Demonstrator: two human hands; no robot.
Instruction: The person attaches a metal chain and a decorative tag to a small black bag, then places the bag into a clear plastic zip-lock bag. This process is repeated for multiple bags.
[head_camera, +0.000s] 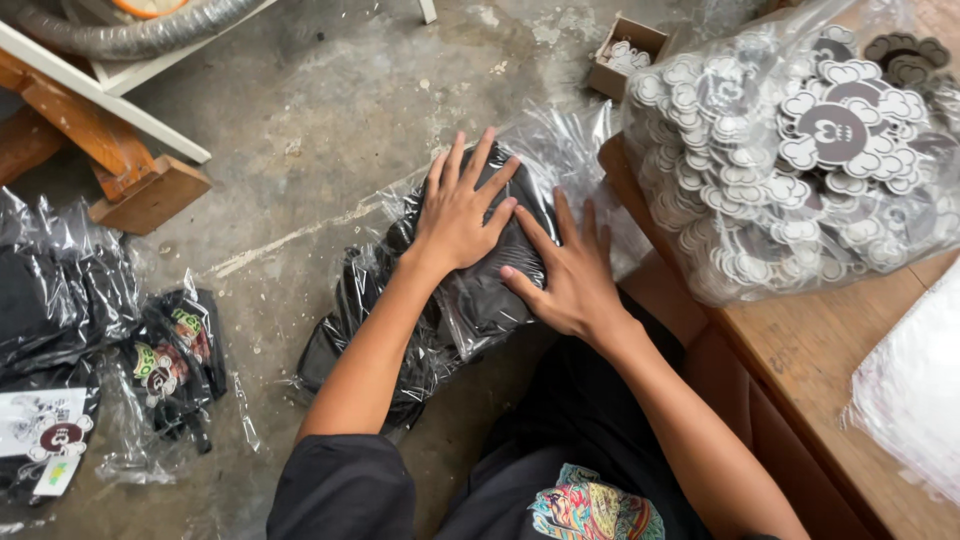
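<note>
Head view: a bare, stained concrete floor (300, 150) fills the frame, with a wooden table (800, 350) along the right edge and a wooden frame leg (130, 180) at upper left. On the floor in the middle lies a stack of dark folded garments in clear plastic bags (440, 310), directly under both hands. The left hand (462, 215) lies flat on top of the stack with fingers spread wide, gripping nothing. The right hand (570, 275) presses flat just beside it on the stack's right side, fingers also splayed, its thumb and index finger touching the left hand's little-finger edge. Loose clear plastic (565, 140) bunches up beyond the fingertips. To the left, well apart from the hands, lie more bagged dark garments (60, 290) with printed designs. On the table sits a large clear bag of brown-and-white patches (790, 150); a small cardboard box (625, 50) stands on the floor behind it.
</note>
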